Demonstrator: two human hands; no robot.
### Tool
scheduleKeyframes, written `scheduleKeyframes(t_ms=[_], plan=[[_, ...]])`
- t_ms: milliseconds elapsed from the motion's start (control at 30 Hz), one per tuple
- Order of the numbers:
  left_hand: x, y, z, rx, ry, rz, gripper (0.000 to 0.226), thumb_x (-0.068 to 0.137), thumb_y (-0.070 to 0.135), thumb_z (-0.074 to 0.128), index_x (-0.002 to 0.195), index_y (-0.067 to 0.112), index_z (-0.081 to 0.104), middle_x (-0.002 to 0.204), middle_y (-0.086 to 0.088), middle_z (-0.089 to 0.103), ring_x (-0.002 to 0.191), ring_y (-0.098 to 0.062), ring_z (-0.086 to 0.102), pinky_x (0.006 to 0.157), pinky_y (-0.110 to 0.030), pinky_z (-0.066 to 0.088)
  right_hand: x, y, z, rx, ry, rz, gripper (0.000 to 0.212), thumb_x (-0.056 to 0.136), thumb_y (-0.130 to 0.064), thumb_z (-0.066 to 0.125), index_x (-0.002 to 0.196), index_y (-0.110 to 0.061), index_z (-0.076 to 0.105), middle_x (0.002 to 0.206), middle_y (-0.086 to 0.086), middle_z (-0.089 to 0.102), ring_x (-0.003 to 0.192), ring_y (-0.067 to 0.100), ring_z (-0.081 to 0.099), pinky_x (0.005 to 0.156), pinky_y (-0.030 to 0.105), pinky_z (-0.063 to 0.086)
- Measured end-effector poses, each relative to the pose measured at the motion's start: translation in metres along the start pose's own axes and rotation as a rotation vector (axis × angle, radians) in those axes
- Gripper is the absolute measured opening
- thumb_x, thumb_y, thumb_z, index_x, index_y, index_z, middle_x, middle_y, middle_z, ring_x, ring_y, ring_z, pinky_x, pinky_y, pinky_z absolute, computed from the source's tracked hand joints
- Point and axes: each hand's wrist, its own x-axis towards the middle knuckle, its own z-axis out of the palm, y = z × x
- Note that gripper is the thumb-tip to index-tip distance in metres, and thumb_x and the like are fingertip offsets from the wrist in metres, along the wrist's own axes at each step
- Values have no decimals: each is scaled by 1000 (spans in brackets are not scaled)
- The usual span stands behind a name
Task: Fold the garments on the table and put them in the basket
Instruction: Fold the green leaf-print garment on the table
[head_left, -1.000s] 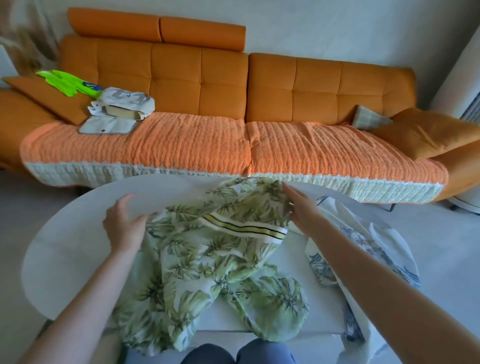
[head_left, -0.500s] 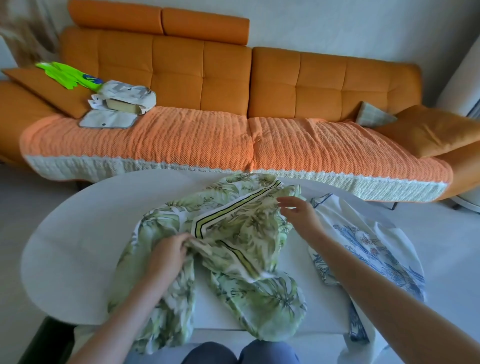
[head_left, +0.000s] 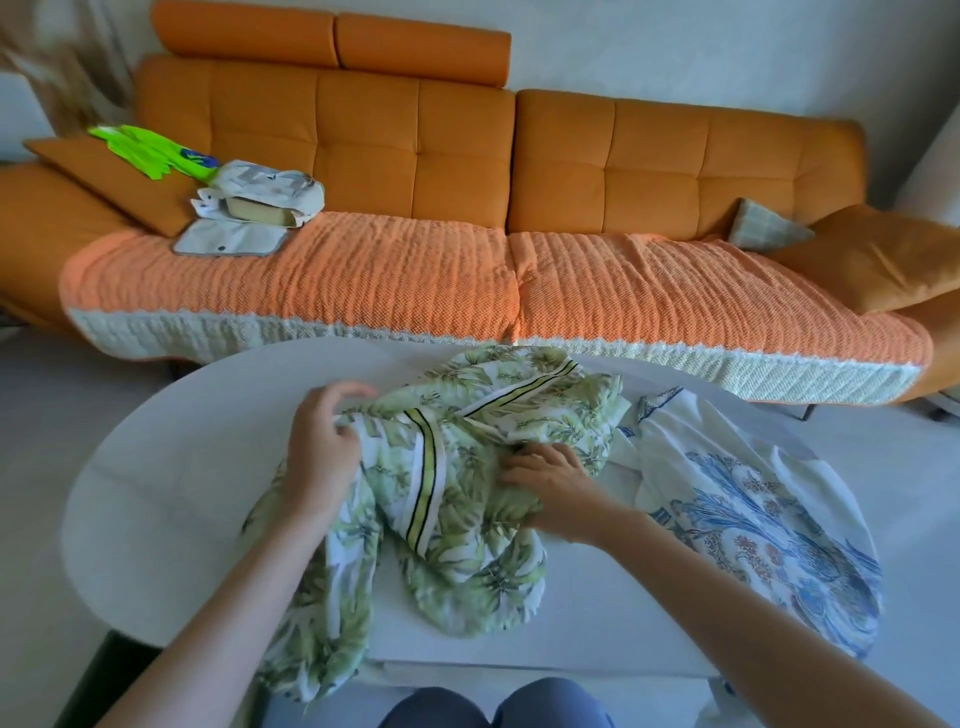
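A green leaf-print garment (head_left: 467, 525) with a yellow-and-black striped waistband lies bunched in the middle of the white oval table (head_left: 171, 499), one leg hanging over the near edge. My left hand (head_left: 319, 447) grips the waistband at the garment's left side. My right hand (head_left: 550, 480) lies on the cloth at its centre right, fingers curled into the folds. A white garment (head_left: 748, 499) with a blue floral print is spread on the table's right part, partly draped over the edge. No basket is in view.
Behind the table stands a long orange sofa (head_left: 519, 156) with an orange cover. On its left seat lie a pile of pale cloth items (head_left: 260, 202) and bright green items (head_left: 145, 150). Cushions (head_left: 872, 260) sit at its right end. My knees (head_left: 493, 706) show below the table.
My left hand moved up and to the left, pulling the waistband with it. My right hand came down from the garment's far edge onto its centre. The garment is more bunched.
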Motion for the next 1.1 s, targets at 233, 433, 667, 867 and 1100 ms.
scheduleKeyframes(t_ms=[233,433,667,867,1100], plan=[[-22,-9,9,837,-921,97,45,86,52,54,128,38,52,151,8,31,144,-14,14,106,-60,-19,3,4,-1,144,209,-12,13,84,-13,64,96,-17,69,97,-2,69,100,15,59,105,32,35],[-26,-40,10,985,-705,260,108,68,72,59,149,33,0,155,3,13,145,-16,7,107,-56,-22,15,-1,-45,964,178,500,27,99,-20,44,78,-9,57,62,5,52,52,20,49,51,29,44],[-7,-33,12,169,-158,76,22,90,17,59,110,10,62,107,-2,58,90,-22,58,78,-30,45,43,24,-85,1797,135,674,26,92,-29,55,87,-5,61,76,10,65,64,23,66,67,32,58],[24,-19,11,139,218,-15,31,84,1,60,111,15,57,111,-4,55,96,-27,52,82,-33,42,48,27,-63,863,579,829,42,95,-6,43,137,-11,39,122,3,52,57,4,40,45,16,36],[-2,-27,21,239,-396,-40,22,85,22,66,107,24,61,104,10,63,77,-7,61,62,-13,43,11,-56,-26,294,40,31,45,85,-55,48,106,-20,65,97,-5,65,81,8,61,77,27,56]])
